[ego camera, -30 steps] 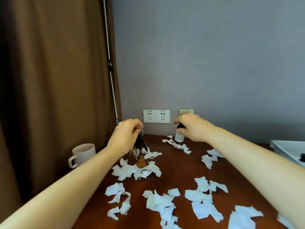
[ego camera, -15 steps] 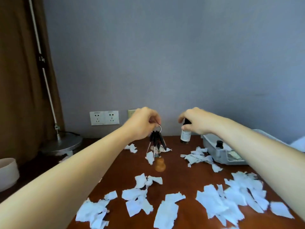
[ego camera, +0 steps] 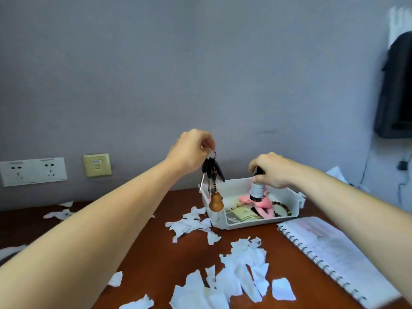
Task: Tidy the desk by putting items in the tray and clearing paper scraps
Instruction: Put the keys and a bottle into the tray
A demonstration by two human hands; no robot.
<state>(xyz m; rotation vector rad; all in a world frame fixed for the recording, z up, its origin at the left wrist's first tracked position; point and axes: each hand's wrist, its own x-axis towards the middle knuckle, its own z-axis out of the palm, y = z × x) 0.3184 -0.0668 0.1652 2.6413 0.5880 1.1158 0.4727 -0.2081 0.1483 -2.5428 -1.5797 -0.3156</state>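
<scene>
At frame centre the left hand (ego camera: 191, 150) pinches a bunch of keys (ego camera: 211, 169), its gourd charm (ego camera: 216, 202) dangling at the white tray's (ego camera: 256, 223) left rim. The right hand (ego camera: 273, 169) grips a small bottle (ego camera: 257, 189) above the tray. Paper scraps (ego camera: 243, 266) litter the desk (ego camera: 156, 253) below; a spiral notebook (ego camera: 334, 257) lies lower right.

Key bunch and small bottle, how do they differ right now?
The key bunch dangles by its ring, pinched in the left hand; the bottle is gripped at its top by the right hand. The key bunch hangs by the left wall of the tray, the bottle over its middle. Both are held in the air, not yet set down.
</scene>
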